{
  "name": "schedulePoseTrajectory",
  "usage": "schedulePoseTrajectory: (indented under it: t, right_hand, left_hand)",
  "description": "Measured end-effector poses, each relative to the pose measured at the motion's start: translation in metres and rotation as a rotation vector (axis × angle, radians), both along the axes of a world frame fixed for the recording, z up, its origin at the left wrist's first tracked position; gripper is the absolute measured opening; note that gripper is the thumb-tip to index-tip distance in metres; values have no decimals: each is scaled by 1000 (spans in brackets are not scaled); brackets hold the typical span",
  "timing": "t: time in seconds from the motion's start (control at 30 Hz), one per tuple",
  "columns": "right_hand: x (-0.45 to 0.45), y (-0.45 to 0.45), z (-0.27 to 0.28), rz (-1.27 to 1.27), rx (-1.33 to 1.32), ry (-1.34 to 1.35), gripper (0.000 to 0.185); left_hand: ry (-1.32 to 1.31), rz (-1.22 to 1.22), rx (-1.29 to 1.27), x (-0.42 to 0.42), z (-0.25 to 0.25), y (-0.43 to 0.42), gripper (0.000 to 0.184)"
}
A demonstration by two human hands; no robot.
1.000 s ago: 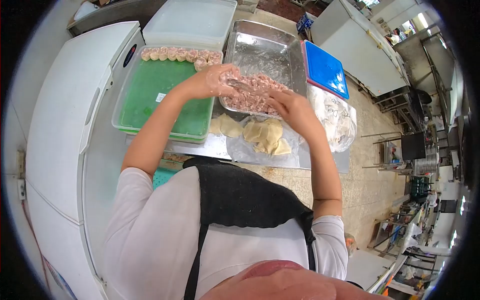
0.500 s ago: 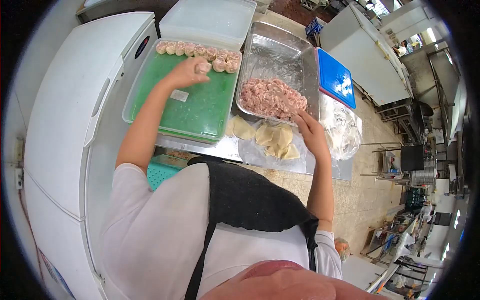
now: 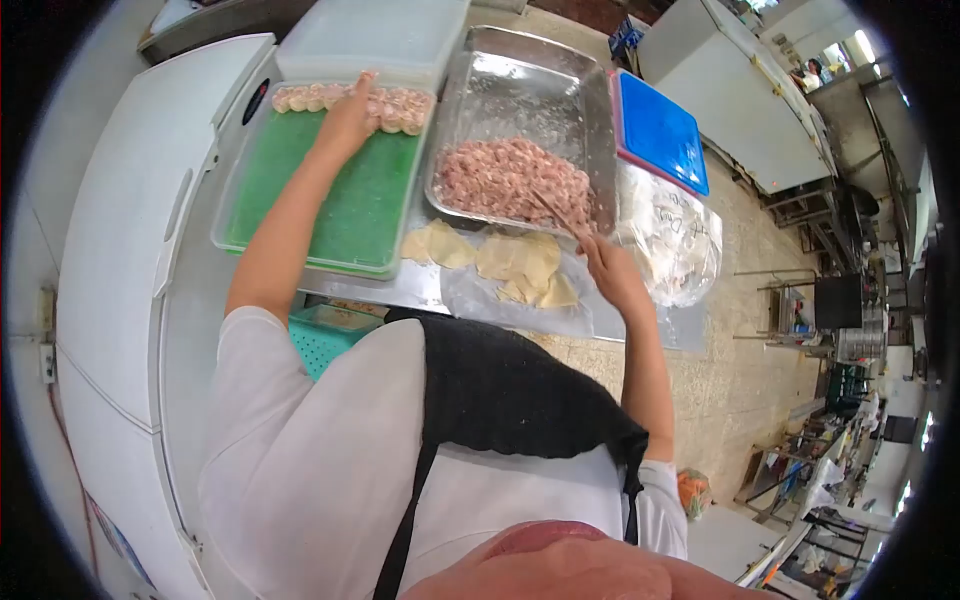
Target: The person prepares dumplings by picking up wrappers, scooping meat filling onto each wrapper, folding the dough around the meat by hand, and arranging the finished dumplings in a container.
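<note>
reaching across a shallow plastic box (image 3: 310, 200) with a green bottom, the person's left hand (image 3: 348, 124) is at the row of dumplings (image 3: 402, 108) along the far side. a finger stretches out past the row, so the hand is not a full fist, but the back of it hides what lies beneath; whether it pinches a dumpling cannot be told. the dumplings sit close together, some doubled up towards the right end, probably so that they prop one another upright and leave the near part of the box bare.

the right hand (image 3: 606, 262) is closed around the near end of a thin tool (image 3: 553, 210), whose far end slants down into the minced meat (image 3: 500, 172). holding it by the end likely keeps the fingers out of the meat. the meat is heaped at the near end of a deep metal tray (image 3: 528, 68), within easy reach, it seems.

wrappers (image 3: 520, 262) lie just in front of the tray, loosely overlapping on a plastic sheet (image 3: 480, 300), which perhaps keeps the dough off the metal desk (image 3: 415, 286). more wrappers lie beside them, nearer the box. right of the tray are a blue lid (image 3: 660, 130) and a clear bag (image 3: 668, 240) with writing on it.
</note>
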State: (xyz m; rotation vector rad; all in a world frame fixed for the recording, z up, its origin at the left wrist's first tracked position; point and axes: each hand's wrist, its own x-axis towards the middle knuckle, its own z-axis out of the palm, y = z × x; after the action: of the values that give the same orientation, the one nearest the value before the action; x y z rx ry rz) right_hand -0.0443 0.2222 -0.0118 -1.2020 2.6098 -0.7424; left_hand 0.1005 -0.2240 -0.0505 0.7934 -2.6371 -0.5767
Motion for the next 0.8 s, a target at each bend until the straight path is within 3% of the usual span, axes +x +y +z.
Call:
schedulePoseTrajectory:
  t: [0.03, 0.17, 0.23, 0.3, 0.37, 0.5, 0.57, 0.63, 0.7, 0.8]
  right_hand:
    - [-10, 1, 11, 43, 245, 123, 42]
    - [-74, 16, 49, 113, 568, 415, 35]
    - [-95, 19, 65, 215, 569, 492, 27]
    - [-106, 12, 42, 292, 550, 553, 23]
    - [-101, 1, 7, 391, 468, 604, 17]
    - [-77, -8, -24, 484, 260, 547, 13]
    - [-82, -7, -44, 561, 204, 552, 13]
    - [-95, -6, -13, 602, 213, 549, 14]
    - [-106, -9, 35, 562, 457, 565, 16]
    - [-132, -13, 30, 582, 339, 637, 17]
  left_hand:
    - [9, -2, 34, -1, 0, 2, 85]
    - [3, -48, -127, 15, 21, 48, 68]
    - [81, -57, -372, 18, 25, 82, 52]
    - [174, -172, -96, 9, 54, 149, 35]
    - [231, -201, 11, -1, 32, 202, 25]
    - [-12, -396, 305, -18, -13, 276, 19]
    - [9, -398, 249, -20, -31, 301, 20]
    - [40, -383, 193, -22, -52, 313, 22]
    - [159, -369, 79, -23, -72, 313, 27]
    - [160, -373, 252, -19, -84, 292, 26]
